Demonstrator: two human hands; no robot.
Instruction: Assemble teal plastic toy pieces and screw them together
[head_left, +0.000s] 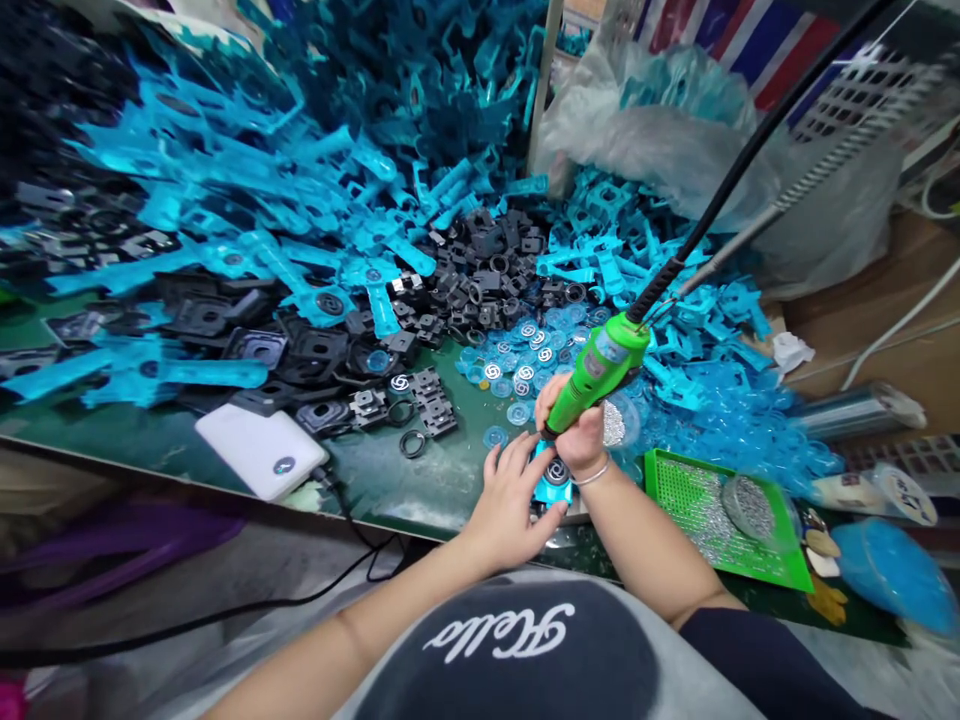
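Blue part (553,492) at surface's (382,490) near edge, approx. mid; L hand (510,495) clamped on it, R hand (586,440) wrapped round green driver (600,370). Part prob. light, stiff, slick plastic; best held by sides. R: green tray (784,570) w/ small silvery bits + tub (763,541) of same.

Screwdriver (600,375): bright green, black nose
Workpiece (553,492): bright blue, dark disc with pale swirl
Loose discs (519,412): clear blue, some black with white swirls
Bracket pile (247,170): bright blue
Small blocks (480,280): black
Tray (796,572): green, grid of holes
Screws (694,490): silver
Tabletop (427,490): dark green
Shirt front (510,650): dark patch on grey, white "Hello"
Cloth (750,45): red-white-blue stripes, blurred, shades approximate
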